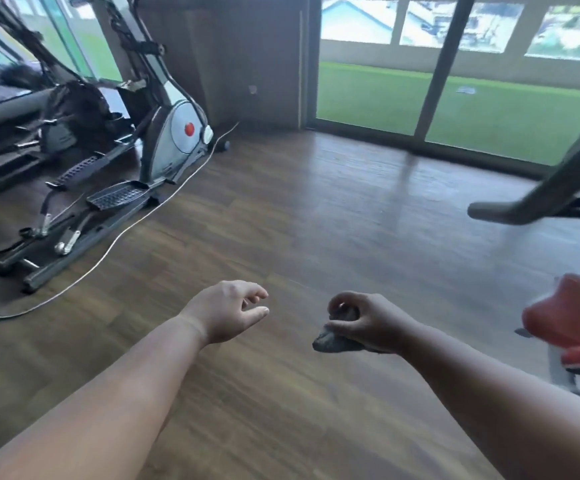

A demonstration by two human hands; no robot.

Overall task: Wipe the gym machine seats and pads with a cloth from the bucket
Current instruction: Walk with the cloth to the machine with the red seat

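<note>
Dark grey cloth (330, 341) is hanging bunched from the right hand (368, 323), whose fingers are curling round it, probably readying it for wiping. Left hand (229, 311) is hovering loosely spread, holding nothing. Red padded seat (565, 313), blurred, is standing at the wooden floor's (316, 209) right edge; elliptical trainer (163, 140) far left.

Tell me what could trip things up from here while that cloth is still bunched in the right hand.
1. The dark cloth is balled up in the right hand; wiped like that, it may cover little of the red seat.
2. A pale cable snakes across the floor beside the elliptical, a likely snag for feet walking that way.
3. A grey machine bar juts out above the seat and could be bumped.
</note>
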